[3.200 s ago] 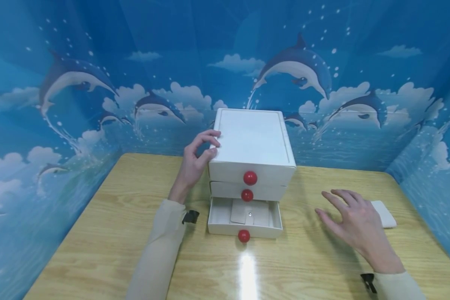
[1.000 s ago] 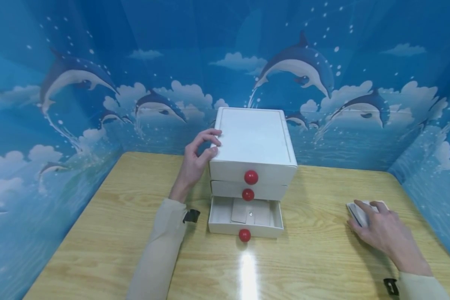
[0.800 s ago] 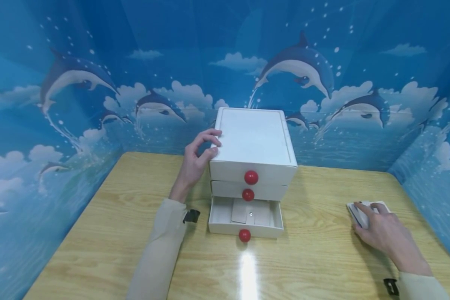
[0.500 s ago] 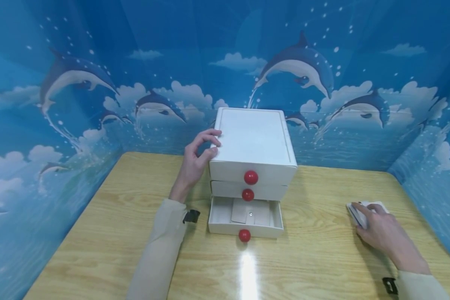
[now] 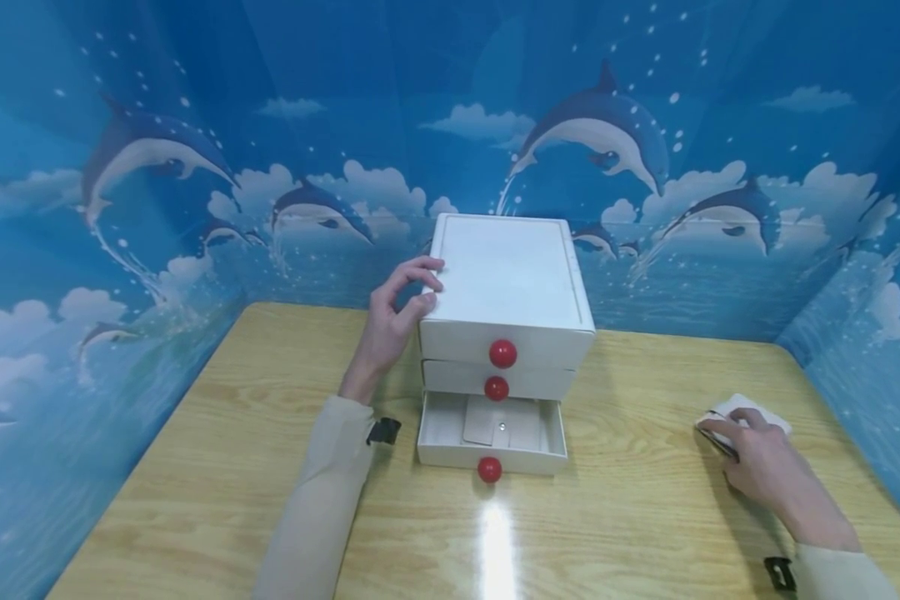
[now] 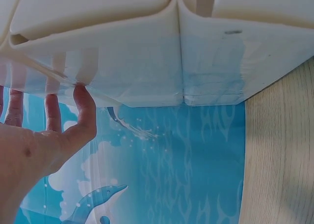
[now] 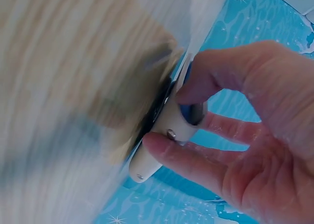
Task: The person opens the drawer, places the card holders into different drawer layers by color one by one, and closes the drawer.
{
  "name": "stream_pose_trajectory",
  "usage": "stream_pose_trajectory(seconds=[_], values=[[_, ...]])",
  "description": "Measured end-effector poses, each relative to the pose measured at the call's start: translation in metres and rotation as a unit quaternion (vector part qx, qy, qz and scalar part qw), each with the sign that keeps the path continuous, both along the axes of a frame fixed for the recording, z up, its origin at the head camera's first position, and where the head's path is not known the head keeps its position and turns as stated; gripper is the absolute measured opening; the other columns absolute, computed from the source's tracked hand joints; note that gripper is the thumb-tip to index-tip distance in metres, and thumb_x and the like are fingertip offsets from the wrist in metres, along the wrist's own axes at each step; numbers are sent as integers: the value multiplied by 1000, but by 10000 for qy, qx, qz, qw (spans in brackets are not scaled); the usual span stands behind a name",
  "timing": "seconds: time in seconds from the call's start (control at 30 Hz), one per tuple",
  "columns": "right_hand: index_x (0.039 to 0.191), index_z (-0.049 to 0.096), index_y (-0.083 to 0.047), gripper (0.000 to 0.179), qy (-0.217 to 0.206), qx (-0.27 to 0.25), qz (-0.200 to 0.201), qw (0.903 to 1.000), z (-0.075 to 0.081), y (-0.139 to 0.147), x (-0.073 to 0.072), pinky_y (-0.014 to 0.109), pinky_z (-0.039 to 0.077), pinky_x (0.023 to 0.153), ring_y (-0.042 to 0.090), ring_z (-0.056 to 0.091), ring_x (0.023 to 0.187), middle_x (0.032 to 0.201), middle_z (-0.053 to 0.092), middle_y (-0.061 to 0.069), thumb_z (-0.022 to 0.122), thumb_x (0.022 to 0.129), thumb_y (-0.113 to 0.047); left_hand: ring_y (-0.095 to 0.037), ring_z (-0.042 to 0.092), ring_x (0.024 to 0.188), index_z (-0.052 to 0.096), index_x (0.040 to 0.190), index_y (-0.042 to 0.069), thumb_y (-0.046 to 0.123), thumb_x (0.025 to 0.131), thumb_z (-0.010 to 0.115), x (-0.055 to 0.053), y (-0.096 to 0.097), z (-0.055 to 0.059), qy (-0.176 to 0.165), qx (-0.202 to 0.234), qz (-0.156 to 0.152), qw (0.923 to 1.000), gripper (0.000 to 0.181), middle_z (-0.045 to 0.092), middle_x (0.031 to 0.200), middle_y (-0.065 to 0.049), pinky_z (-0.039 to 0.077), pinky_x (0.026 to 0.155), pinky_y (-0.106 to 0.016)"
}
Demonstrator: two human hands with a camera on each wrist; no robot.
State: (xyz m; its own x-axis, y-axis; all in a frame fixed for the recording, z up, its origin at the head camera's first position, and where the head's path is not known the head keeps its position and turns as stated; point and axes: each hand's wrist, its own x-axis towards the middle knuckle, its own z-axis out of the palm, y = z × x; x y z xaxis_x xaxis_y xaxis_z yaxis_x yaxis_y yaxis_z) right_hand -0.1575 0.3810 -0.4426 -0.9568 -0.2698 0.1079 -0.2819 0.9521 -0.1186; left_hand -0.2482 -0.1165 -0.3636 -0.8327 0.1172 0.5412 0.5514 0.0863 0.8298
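Observation:
A white three-drawer cabinet [image 5: 506,271] with round red knobs stands at the centre of the head view, its bottom drawer [image 5: 450,457] pulled out. Inside that drawer lies a pale, flat wallet-like item [image 5: 480,421] with a metal snap. My left hand [image 5: 390,321] rests its fingertips on the cabinet's top left edge. At the right, my right hand [image 5: 772,467] pinches a small cream-white wallet-like case [image 7: 174,121] near the tabletop. Metal studs and a dark edge show on this case. My fingers cover part of it, so its exact kind is unclear.
A wood-grain table [image 5: 270,467] carries everything. Behind and on both sides hangs a blue dolphin-print curtain [image 5: 345,100]. Light glares on the tabletop in front of the cabinet.
My right hand has moved right and forward-down onto the white case. Its fingers have closed on the case, whose near edge has shifted and tilted. The left hand and cabinet stay still.

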Motion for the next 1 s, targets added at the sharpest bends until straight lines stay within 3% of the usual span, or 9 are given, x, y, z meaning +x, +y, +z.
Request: stream_pose_trajectory(seconds=[0.13, 0.27, 0.6, 0.7, 0.87, 1.0], values=[[121, 66, -7, 49, -299, 29, -359, 9989, 2, -1, 2, 62, 47, 51, 69, 50, 96, 124, 51, 37, 72, 73, -2, -17, 44, 146, 66, 107, 2, 20, 98, 55, 0, 0, -1, -2, -4, -2, 10000, 23, 60, 143, -8, 26, 126, -52], [118, 61, -8, 44, -254, -23, -546, 9982, 3, -4, 3, 64, 45, 48, 74, 44, 101, 125, 46, 39, 72, 76, -5, -16, 44, 146, 66, 108, 3, 21, 98, 55, 1, 0, 0, -5, -6, 4, 10000, 23, 60, 143, -7, 26, 125, -52], [121, 48, -2, 43, 689, -342, -808, 9938, 8, -3, 8, 41, 34, 38, 51, 53, 68, 105, 52, 39, 59, 81, 6, -15, 43, 146, 65, 108, 3, 20, 98, 54, 1, 1, 1, -20, 2, -18, 10000, 23, 59, 144, -7, 26, 125, -52], [120, 51, -1, 42, 1109, -279, -868, 9896, 10, -1, 10, 48, 36, 43, 48, 54, 66, 102, 55, 35, 57, 80, 6, -16, 43, 146, 65, 108, 3, 20, 98, 54, 1, 1, 1, -40, -4, -7, 10000, 23, 59, 144, -7, 26, 125, -53], [113, 60, -4, 36, 1398, -93, -1006, 9850, 10, -3, 14, 70, 36, 64, 53, 54, 86, 106, 61, 30, 60, 78, 4, -16, 43, 146, 66, 108, 3, 20, 98, 55, 2, 0, 0, -8, 3, -5, 10000, 23, 59, 144, -7, 26, 125, -52], [107, 61, -5, 34, 1718, -106, -999, 9800, 10, -4, 13, 69, 34, 65, 50, 52, 86, 103, 62, 28, 61, 75, 6, -17, 44, 146, 65, 108, 2, 19, 98, 55, 0, 0, -1, 40, 21, -22, 10000, 22, 60, 143, -8, 26, 126, -51]])
